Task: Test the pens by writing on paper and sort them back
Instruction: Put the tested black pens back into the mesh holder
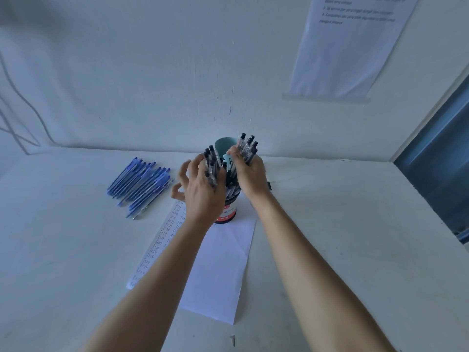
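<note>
On my feed both hands are over the dark cylindrical pen tub with a red and white label (228,215), which stands on the far end of the white sheet of paper (223,262). The right hand (250,175) has its fingers wrapped tight round a fistful of black-capped clear pens (247,148), caps up, lifted beside the tub's mouth. The left hand (203,191) pinches a second cluster (212,163) against its thumb side. Its outer fingers are splayed and curled on nothing, and I cannot see how firm that pinch is.

A pale teal plastic cup (222,146) stands just behind the tub. The heap of blue plastic pens (142,185) lies well apart on the left of the white table (342,224), so I judge the blue ones sorted and the black ones going back.

My worries:
- The left cluster looks loosely held, so a pen could slip, roll and end up among the blue heap.
- Both bundles are crowding one narrow mouth. Pushing them in at a slant could jam the pens or tip the tub towards the cup.
- The tub sits on the paper, so a knock could drag the sheet and smear the rows of "test" down its left edge.
</note>
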Tool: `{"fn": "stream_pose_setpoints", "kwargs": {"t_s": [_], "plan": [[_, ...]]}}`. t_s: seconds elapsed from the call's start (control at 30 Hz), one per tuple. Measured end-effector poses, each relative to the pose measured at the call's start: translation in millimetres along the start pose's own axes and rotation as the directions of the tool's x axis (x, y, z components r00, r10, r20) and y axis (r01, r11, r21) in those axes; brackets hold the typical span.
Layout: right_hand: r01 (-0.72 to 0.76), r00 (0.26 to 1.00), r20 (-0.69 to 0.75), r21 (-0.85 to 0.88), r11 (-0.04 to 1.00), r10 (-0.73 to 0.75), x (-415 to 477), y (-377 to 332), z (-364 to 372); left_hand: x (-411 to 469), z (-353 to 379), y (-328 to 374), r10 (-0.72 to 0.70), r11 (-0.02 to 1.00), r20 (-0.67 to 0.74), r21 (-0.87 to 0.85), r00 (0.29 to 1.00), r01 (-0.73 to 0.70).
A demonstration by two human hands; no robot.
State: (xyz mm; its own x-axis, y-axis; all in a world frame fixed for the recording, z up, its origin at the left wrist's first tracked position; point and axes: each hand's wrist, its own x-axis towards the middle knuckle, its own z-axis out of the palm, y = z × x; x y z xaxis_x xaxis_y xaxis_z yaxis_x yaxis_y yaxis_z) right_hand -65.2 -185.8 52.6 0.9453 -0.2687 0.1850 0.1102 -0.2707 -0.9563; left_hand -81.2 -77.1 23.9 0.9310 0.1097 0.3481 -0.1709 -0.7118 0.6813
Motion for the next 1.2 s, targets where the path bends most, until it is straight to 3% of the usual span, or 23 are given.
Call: {"fn": "stream_pose_setpoints", "kwargs": {"t_s": [0.1, 0.17, 0.23, 0.33, 0.4, 0.53, 0.67, 0.83, 0.9, 0.97, 1.03, 1.1, 1.2], "plan": [[-0.010, 0.983, 0.182, 0.121, 0.993, -0.012, -5.7, -6.3, -10.4, 8.7, -9.6, -5.1, 0.047, 0.999, 0.113, -0.012, 0.993, -0.046], [-0.013, 0.976, 0.218, 0.185, 0.983, -0.028, -9.0, -7.9, -12.0, 11.0, -16.7, -6.2, 0.049, 0.998, 0.134, -0.041, 0.990, -0.044], [0.020, 0.985, 0.157, 0.279, 0.960, -0.066, -12.7, -12.0, -9.7, 8.1, -23.2, -2.6, 0.051, 0.988, 0.088, -0.148, 0.995, -0.037], [0.144, 0.988, 0.011, 0.330, 0.933, -0.156, -13.1, -16.3, -4.6, 6.1, -29.7, 2.2, 0.159, 0.887, -0.048, -0.432, 0.986, -0.164], [0.197, 0.980, -0.052, 0.303, 0.932, -0.190, -12.2, -20.9, -2.0, 9.0, -29.5, 4.8, 0.190, 0.846, -0.092, -0.490, 0.978, -0.210], [0.214, 0.968, -0.172, 0.200, 0.956, -0.181, -6.1, -20.5, 3.4, 19.3, -22.6, 14.1, 0.129, 0.919, -0.156, -0.352, 0.979, -0.177], [0.218, 0.959, -0.199, 0.059, 0.974, -0.203, -0.6, -12.0, 11.9, 21.8, -18.1, 13.3, 0.210, 0.937, -0.189, -0.243, 0.959, -0.253], [0.083, 0.993, -0.088, 0.050, 0.995, -0.079, -6.9, -8.6, 16.8, 13.4, -21.0, 10.3, 0.217, 0.952, -0.065, -0.208, 0.974, -0.226], [0.003, 1.000, -0.013, 0.062, 0.998, -0.002, -7.7, -4.5, 17.2, 9.7, -24.0, 3.0, 0.240, 0.928, 0.016, -0.297, 0.971, -0.224], [-0.046, 0.997, 0.062, 0.184, 0.982, 0.035, -11.0, -1.7, 15.0, 6.5, -28.6, -2.4, 0.261, 0.874, 0.017, -0.428, 0.965, -0.229], [-0.076, 0.994, 0.098, 0.352, 0.933, 0.044, -20.2, -7.2, 4.5, 6.1, -34.3, -3.4, 0.301, 0.849, -0.053, -0.440, 0.952, -0.293], [-0.068, 0.993, 0.120, 0.454, 0.888, 0.015, -28.7, 0.9, -6.1, 12.2, -39.4, -1.0, 0.407, 0.841, -0.115, -0.339, 0.906, -0.421], [-0.079, 0.994, 0.095, 0.391, 0.917, 0.046, -40.0, 21.4, -11.8, 27.1, -40.3, 7.6, 0.611, 0.785, -0.053, -0.086, 0.790, -0.613]]}}
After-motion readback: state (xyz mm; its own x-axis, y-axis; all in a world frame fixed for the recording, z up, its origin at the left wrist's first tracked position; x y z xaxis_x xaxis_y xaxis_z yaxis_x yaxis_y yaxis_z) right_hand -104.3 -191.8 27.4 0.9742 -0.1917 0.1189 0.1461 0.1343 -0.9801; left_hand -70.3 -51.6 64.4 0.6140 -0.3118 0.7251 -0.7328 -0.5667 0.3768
